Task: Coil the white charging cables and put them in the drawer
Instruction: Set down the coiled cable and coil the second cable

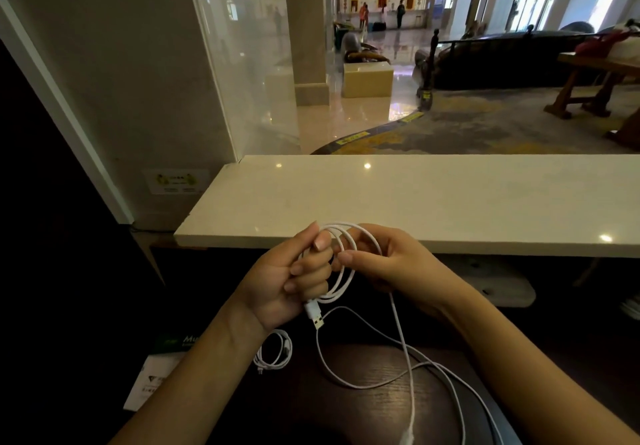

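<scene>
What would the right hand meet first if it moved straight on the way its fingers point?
The right hand would likely meet the white cable coil first, then the left hand gripping it; depth is uncertain.

Left hand (294, 273), right hand (384, 261) (both curled)

Single head-worn wide-angle camera is looking forward and down, close over the counter (415, 198), facing a lobby beyond.

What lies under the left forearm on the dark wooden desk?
A small coiled white cable and a white-and-green printed packet; the forearm hides the packet's right part.
</scene>
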Motion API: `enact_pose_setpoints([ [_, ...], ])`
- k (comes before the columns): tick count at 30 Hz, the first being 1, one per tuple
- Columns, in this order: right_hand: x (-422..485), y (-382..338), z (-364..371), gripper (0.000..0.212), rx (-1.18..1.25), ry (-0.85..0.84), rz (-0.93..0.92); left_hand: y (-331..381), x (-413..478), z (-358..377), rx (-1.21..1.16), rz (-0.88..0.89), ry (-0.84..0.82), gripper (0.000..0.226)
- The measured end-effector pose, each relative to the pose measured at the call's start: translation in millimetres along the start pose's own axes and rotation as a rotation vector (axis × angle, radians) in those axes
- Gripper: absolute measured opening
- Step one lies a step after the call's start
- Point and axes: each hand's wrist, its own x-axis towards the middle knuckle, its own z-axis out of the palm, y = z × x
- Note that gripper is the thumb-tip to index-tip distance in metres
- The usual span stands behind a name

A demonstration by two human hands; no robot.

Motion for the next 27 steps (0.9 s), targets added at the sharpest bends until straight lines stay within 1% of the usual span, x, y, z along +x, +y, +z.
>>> enact_pose_setpoints([
  [2, 3, 2, 0, 0.015, -0.054, 0.075, -0.004, -2, 0, 4, 0.047, 0.040, 0.083, 0.033],
  [3, 5, 5, 0, 0.012, -0.122, 0.132, -0.010, -3, 1, 6, 0.061, 0.069, 0.120, 0.029],
  [5, 9, 12, 1, 0.008, -0.324, 0.253, -0.044, -4, 2, 6, 0.109, 0.114, 0.212, 0.020],
  [7, 13, 19, 5, 0.004, -0.528, 0.347, -0.104, -5, 4, 6, 0.159, 0.123, 0.296, 0.015],
  [9, 17, 30, 10, 0.009, -0.785, 0.392, -0.125, -7, 6, 6, 0.197, 0.118, 0.338, 0.015],
  [11, 20, 37, 12, 0.013, -1.012, 0.405, -0.089, -9, 8, 6, 0.216, 0.105, 0.367, 0.015],
  [12, 21, 39, 11, 0.013, -1.038, 0.410, -0.094, -10, 8, 5, 0.210, 0.100, 0.377, 0.017],
  [13, 22, 40, 8, 0.013, -1.002, 0.389, -0.100, -10, 8, 4, 0.194, 0.097, 0.384, 0.018],
  [14, 22, 40, 5, 0.013, -0.902, 0.336, -0.110, -10, 7, 3, 0.176, 0.096, 0.388, 0.020],
  [16, 20, 36, -3, 0.017, -0.686, 0.163, -0.101, -7, 3, 0, 0.169, 0.092, 0.408, 0.022],
  [18, 15, 28, -14, 0.020, -0.589, 0.042, -0.087, -3, -3, -4, 0.177, 0.086, 0.439, 0.022],
  [20, 9, 19, -28, 0.021, -0.518, 0.014, -0.077, 0, -8, -5, 0.145, 0.066, 0.440, 0.023],
  [22, 6, 16, -44, 0.021, -0.463, 0.072, -0.092, 2, -13, -2, 0.108, 0.025, 0.403, 0.026],
  [24, 8, 22, -49, 0.018, -0.521, 0.158, -0.121, 2, -14, 4, 0.072, -0.004, 0.359, 0.030],
  [25, 10, 28, -47, 0.017, -0.590, 0.172, -0.125, 2, -13, 8, 0.054, -0.009, 0.342, 0.033],
  [27, 13, 47, -37, 0.016, -0.805, 0.165, -0.108, 4, -11, 13, 0.034, -0.006, 0.318, 0.035],
])
